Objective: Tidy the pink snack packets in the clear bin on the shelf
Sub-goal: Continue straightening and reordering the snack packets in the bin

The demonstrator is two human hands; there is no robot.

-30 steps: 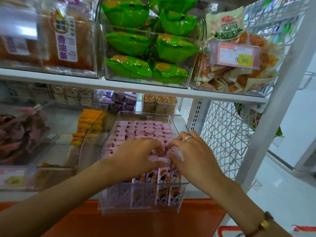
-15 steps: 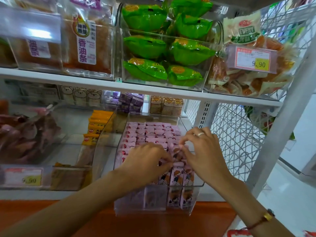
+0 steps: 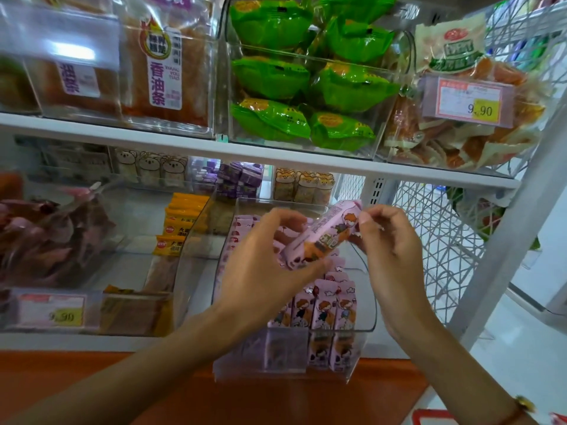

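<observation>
- Change: both hands were down in the clear bin (image 3: 356,329) among the rows 0.5 s ago; now they're up above it w/ one pink packet (image 3: 322,237) lifted out.
- Left hand (image 3: 267,271): fingers curled round the packet's lower end, thumb under it.
- Right hand (image 3: 389,250): fingertips pinch the packet's upper end; ring no longer visible from this angle.
- Packet sits tilted, upper end toward the back of the bin, held over the bin's middle, clear of the rows.
- Remaining pink packets (image 3: 325,305) stand upright in rows inside the bin; front row by the bin's front wall looks neat, rows behind partly hidden by the hands.
- Bin sits on the lower shelf, front edge overhanging the orange ledge (image 3: 122,394) below; orange-yellow packets (image 3: 181,216) just left of the bin.
- Meaning (my read): a stray or crooked packet got pulled out, prob. to be straightened and slotted back into a gap. Tidy is mid-way, not done.
- Next likely needs: turn the packet upright, match print direction w/ the front row, press into the row w/o tipping neighbours.
</observation>
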